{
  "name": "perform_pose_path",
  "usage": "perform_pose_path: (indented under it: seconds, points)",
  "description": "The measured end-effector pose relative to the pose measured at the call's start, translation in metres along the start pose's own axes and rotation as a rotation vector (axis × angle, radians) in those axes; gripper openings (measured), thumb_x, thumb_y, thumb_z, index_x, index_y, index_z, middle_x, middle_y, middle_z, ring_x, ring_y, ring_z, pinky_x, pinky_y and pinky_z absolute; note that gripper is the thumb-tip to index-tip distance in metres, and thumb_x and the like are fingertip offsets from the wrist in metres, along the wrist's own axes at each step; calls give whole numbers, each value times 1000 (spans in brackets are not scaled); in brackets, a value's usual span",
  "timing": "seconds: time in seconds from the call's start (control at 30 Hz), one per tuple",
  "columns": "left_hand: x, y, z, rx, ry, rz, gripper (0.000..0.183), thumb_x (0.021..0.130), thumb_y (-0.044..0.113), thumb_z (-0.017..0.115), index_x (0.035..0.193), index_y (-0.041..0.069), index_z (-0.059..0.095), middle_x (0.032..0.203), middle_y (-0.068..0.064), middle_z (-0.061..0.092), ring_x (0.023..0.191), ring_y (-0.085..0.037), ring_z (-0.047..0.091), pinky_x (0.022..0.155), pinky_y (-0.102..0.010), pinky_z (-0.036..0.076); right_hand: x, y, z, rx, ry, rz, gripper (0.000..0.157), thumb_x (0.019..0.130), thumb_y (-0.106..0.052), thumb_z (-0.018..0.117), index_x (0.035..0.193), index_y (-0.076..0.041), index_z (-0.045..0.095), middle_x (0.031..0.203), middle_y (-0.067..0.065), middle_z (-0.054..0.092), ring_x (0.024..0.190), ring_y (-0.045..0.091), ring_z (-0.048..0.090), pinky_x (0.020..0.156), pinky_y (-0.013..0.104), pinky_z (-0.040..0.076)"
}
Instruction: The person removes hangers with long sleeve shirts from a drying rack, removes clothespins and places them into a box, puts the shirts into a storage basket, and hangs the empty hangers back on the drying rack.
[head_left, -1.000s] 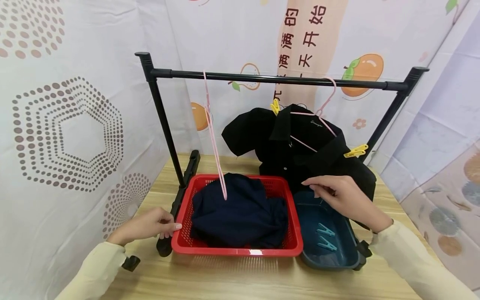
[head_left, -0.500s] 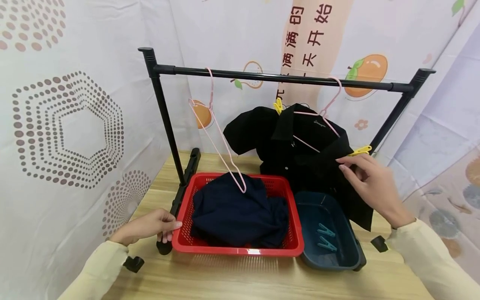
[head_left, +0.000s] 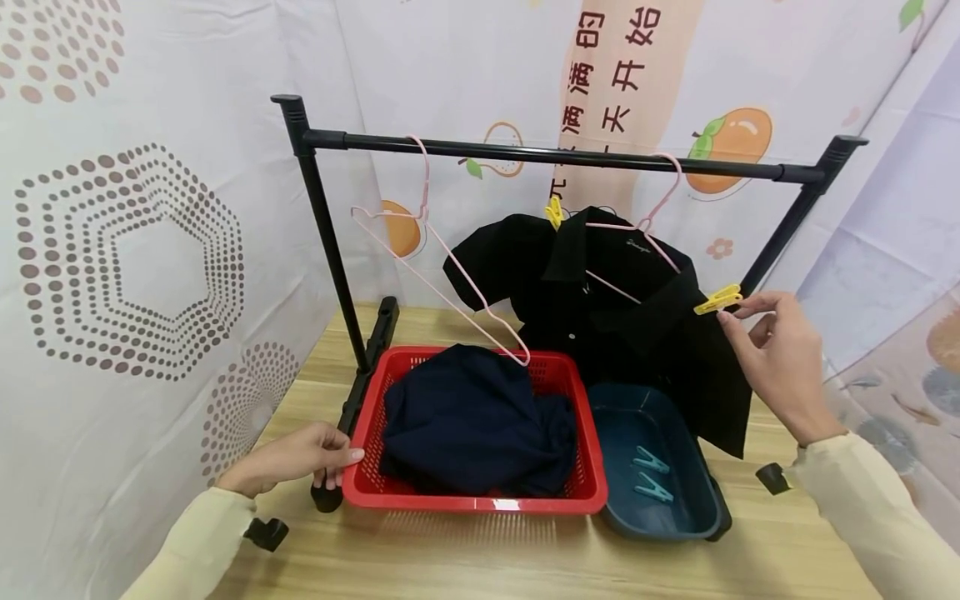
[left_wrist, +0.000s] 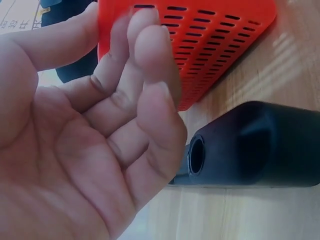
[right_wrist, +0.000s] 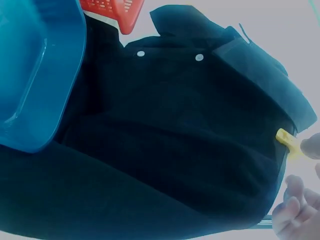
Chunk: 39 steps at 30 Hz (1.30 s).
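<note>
My right hand (head_left: 783, 362) pinches a yellow clothespin (head_left: 717, 300) between thumb and index finger, at the right shoulder of a black collared shirt (head_left: 517, 275). In the right wrist view the thumb meets this yellow clothespin (right_wrist: 286, 139) at the shirt's edge. The shirt hangs on a pink hanger (head_left: 643, 225); a second yellow clothespin (head_left: 553, 213) sits at its left shoulder. My left hand (head_left: 303, 457) grips the left rim of a red basket (head_left: 480, 503), thumb on top, fingers curled outside. A dark navy garment (head_left: 465, 425) lies bunched in the basket.
A black rack (head_left: 525, 153) spans the table, and another pink hanger (head_left: 426, 187) dangles from its left side over the basket. Right of the basket stands a dark blue bin (head_left: 675, 532) with two teal clothespins (head_left: 651, 475). A black rack foot (head_left: 266, 534) juts out front left.
My right hand has moved right and up from above the blue bin to the yellow clothespin. The left hanger has turned to face forward. My left hand stays on the basket.
</note>
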<state>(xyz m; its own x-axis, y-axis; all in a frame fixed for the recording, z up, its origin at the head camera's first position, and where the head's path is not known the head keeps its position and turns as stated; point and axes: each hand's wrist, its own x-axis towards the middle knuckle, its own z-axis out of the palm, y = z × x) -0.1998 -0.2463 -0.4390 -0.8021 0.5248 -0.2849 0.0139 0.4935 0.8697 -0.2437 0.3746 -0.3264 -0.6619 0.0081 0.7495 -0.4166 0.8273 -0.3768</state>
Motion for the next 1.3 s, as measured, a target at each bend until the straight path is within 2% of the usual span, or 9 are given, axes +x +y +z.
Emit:
perform_pose_path:
  seconds: [0.2,0.33,0.43,0.67,0.8,0.93,1.1,1.23,1.3]
  points:
    - [-1,-2,-1,-29,-23,20,41,106,27,60,80,-4,66,70,-10,66,63,-17,61,56,-32,53,3,8,0,-41,-74,17,35,97,-15,73,121,4,59,104,18,68,63,-9,41,57,12,33]
    - [-2,-3,-2,-49,-33,23,43,106,27,60,81,-8,67,71,-12,67,64,-17,62,56,-32,53,5,17,0,-90,-123,-2,25,98,-15,72,115,3,68,101,19,66,68,-2,40,61,18,32]
    - [-1,-4,-2,-59,-43,27,44,106,26,59,81,-9,67,71,-12,67,64,-16,62,57,-31,53,6,24,-2,-116,-144,-41,18,98,-13,72,108,2,74,98,19,65,71,5,40,62,23,32]
    - [-1,-4,-3,-63,-51,33,44,106,25,59,81,-9,66,71,-12,67,64,-16,62,57,-31,53,4,35,-7,-171,-199,-128,15,93,-9,76,103,2,76,89,16,66,66,19,48,58,22,35]
    - [-1,-4,-2,-66,-57,34,44,107,25,59,81,-9,66,70,-11,67,63,-16,62,57,-32,53,2,41,-8,-211,-203,-235,10,91,-5,76,98,1,74,81,12,65,64,24,52,56,35,42]
    - [-1,-5,-2,-69,-57,42,44,107,25,58,80,-10,66,70,-10,67,63,-15,62,56,-31,53,2,44,-10,-251,-204,-319,10,91,-4,74,86,-5,66,65,4,54,55,24,49,51,46,39]
    - [-1,-6,-2,-68,-59,39,43,107,25,58,80,-7,66,70,-9,67,64,-15,62,57,-31,53,2,46,-10,-263,-116,-462,26,100,-17,63,77,-9,55,54,-3,37,44,21,40,41,43,31]
    - [-2,-6,-2,-67,-53,27,42,107,27,58,80,-4,67,71,-9,68,64,-15,62,57,-31,53,4,42,-7,-267,57,-580,42,107,-32,47,76,-5,56,50,-1,36,37,19,34,36,37,24]
    - [-2,-6,-2,-70,-50,25,42,107,27,59,80,-4,67,71,-9,68,63,-16,62,57,-31,53,6,37,-5,-266,136,-608,46,108,-33,46,76,-3,60,49,2,40,35,21,35,34,37,22]
